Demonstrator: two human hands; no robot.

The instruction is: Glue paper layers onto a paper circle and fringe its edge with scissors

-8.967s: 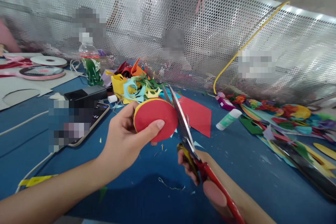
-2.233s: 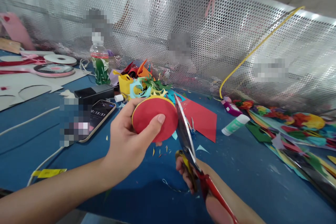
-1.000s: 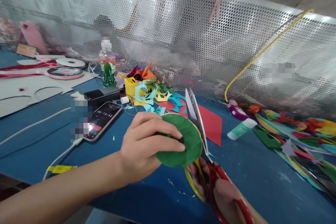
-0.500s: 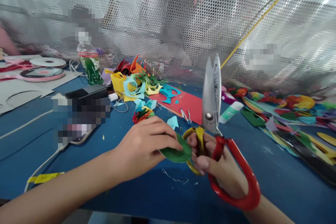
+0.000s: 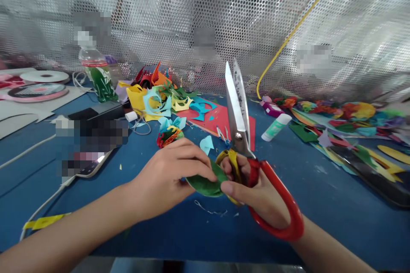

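Between my hands is a round green paper piece [image 5: 208,183]. My left hand [image 5: 179,172] pinches its left side, fingers on top. The thumb of my right hand [image 5: 253,183] now touches its right edge. Large red-handled scissors [image 5: 238,123] hang on my right hand, one handle loop around it, with the blades pointing up and slightly parted. A yellow strip [image 5: 235,165], curved into a loop, is also among my right fingers, behind the green piece. A colorful paper bundle [image 5: 169,134] lies just beyond my left hand.
Paper scraps [image 5: 153,102] and red sheets [image 5: 208,121] lie ahead. A glue stick [image 5: 276,127] and layered colored pieces [image 5: 358,149] are to the right. At the left are a phone [image 5: 96,160], a bottle [image 5: 98,72] and cables. A perforated metal screen [image 5: 179,21] stands behind.
My right hand and the scissors have shifted left, and the blades now lean left. My right thumb has come onto the green piece's edge. The camera view has shifted slightly.
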